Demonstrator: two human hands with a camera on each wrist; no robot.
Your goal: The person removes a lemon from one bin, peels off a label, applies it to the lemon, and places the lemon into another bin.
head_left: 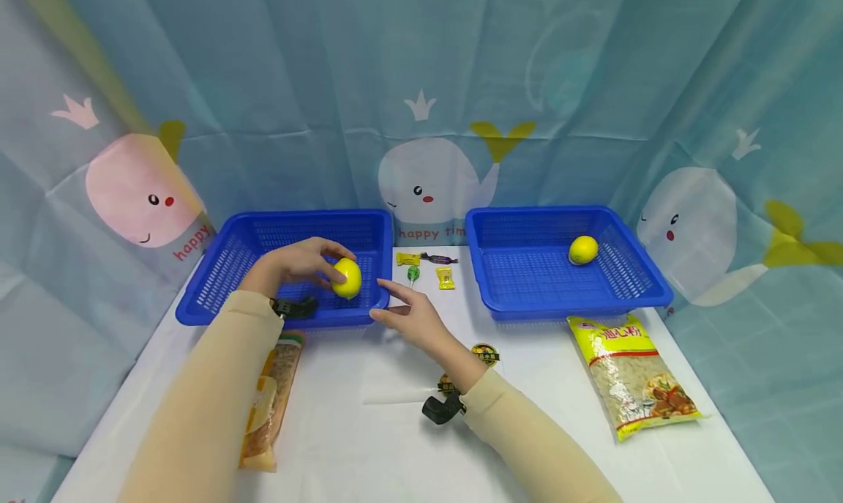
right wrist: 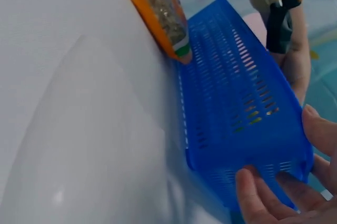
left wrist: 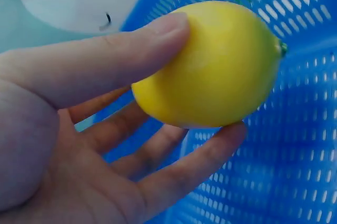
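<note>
In the head view my left hand (head_left: 303,261) is over the left blue basket (head_left: 309,214), holding a yellow lemon (head_left: 347,279). The left wrist view shows the thumb pressed on one side of the lemon (left wrist: 221,66) and fingertips under it, its green-tipped end pointing away. My right hand (head_left: 418,320) is at that basket's front right corner, fingers spread. From the right wrist, the thumb lies by the basket's rim and the fingertips are against its end wall (right wrist: 253,174).
A second blue basket (head_left: 566,311) on the right contains another lemon (head_left: 583,250). Between the baskets lie wrapped candies (head_left: 446,277) and a green lollipop (head_left: 413,274). One food bag (head_left: 271,400) lies front left, a yellow food bag (head_left: 635,378) front right. Curtains (head_left: 421,64) surround the table.
</note>
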